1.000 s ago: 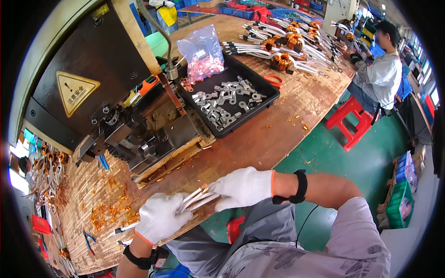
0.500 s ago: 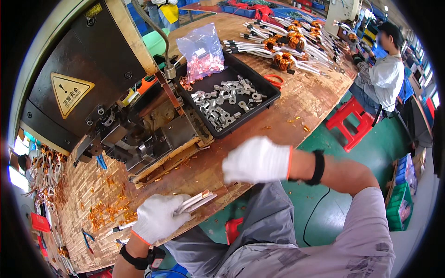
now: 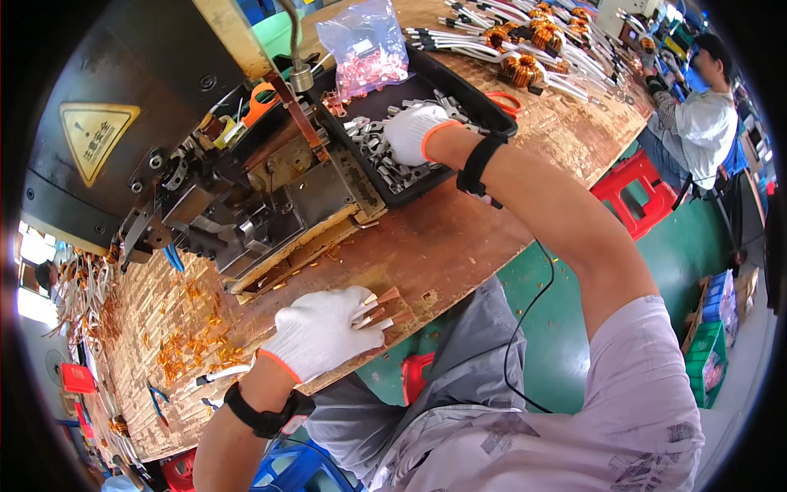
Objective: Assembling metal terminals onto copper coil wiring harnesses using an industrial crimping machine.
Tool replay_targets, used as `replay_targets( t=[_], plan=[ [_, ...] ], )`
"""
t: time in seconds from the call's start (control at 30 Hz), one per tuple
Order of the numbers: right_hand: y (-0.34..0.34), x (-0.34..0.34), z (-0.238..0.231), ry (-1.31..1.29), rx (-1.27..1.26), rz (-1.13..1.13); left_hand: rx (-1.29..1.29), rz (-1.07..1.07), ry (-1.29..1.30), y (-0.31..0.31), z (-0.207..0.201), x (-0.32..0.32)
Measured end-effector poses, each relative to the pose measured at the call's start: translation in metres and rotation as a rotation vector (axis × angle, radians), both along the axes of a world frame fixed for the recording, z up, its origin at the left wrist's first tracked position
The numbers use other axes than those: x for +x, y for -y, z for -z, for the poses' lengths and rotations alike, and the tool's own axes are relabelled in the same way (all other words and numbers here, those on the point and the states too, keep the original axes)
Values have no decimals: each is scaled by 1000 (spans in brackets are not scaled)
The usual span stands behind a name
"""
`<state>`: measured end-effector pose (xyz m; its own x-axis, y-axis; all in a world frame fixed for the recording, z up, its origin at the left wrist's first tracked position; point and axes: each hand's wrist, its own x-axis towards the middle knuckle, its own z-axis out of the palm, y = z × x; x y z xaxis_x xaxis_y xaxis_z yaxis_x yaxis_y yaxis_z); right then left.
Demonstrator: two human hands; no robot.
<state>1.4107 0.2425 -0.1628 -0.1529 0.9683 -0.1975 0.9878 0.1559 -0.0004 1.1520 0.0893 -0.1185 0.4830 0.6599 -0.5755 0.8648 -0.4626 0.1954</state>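
Observation:
White wires (image 3: 367, 321) with bare copper ends poke out of my left hand (image 3: 324, 332), which is closed round them above the table's front edge. A white knitted glove with an orange cuff covers each hand. My right hand (image 3: 416, 135) is over the black tray (image 3: 479, 123), down among the silver cable lugs (image 3: 373, 148). Its fingertips are hidden, so whether it pinches a lug does not show. At the tray's far side rests a clear plastic bag (image 3: 365, 53) of small copper-coloured pieces.
A dark press machine (image 3: 238, 221) with a yellow warning sign stands left of the tray. Orange-handled scissors (image 3: 506, 103) lie behind the tray. Copper coils with white leads (image 3: 520, 70) are heaped farther back. Yellow scraps (image 3: 193, 344) and pliers (image 3: 157, 403) lie at left. A co-worker (image 3: 705, 123) sits at right.
My right hand has moved forward from the table's front edge into the tray of lugs. The left hand has shifted slightly right, and the copper ends of its wires now show fanned out.

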Motion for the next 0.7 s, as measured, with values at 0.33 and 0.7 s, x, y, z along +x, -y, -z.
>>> replay_targets(
  t=[0.33, 0.7],
  plan=[
    [52, 43, -55, -390, 444, -37, -161, -50, 323, -11, 44, -5],
    [206, 24, 29, -1061, -11, -158, -559, -249, 227, -14, 20, 22]
  ],
)
